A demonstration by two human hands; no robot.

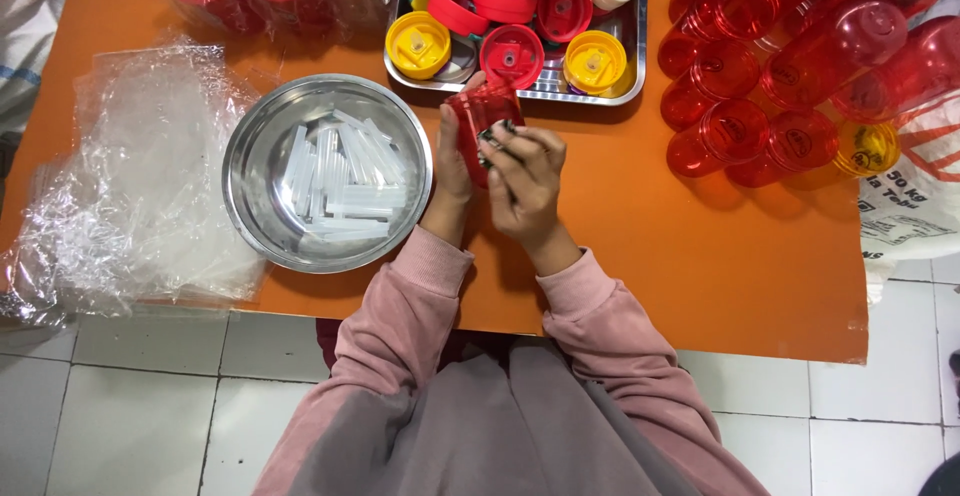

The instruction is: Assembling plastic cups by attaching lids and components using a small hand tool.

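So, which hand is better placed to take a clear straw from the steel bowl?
Probably the left hand: it lies right beside the steel bowl of clear straws. The right hand is farther away, behind the red bottle.

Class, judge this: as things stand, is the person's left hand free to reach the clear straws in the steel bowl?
Probably not at once: the left hand grips the red bottle with the right hand. The path to the straws in the bowl beside it looks open.

I am wearing a dusty pink sweatshirt with long sleeves, ribbed cuffs sitting at both wrists. My left hand point(452, 161) and right hand point(525, 176) are showing bare, the right's fingernails wearing dark polish. At six o'clock, mauve-grey fabric is covering my lap.
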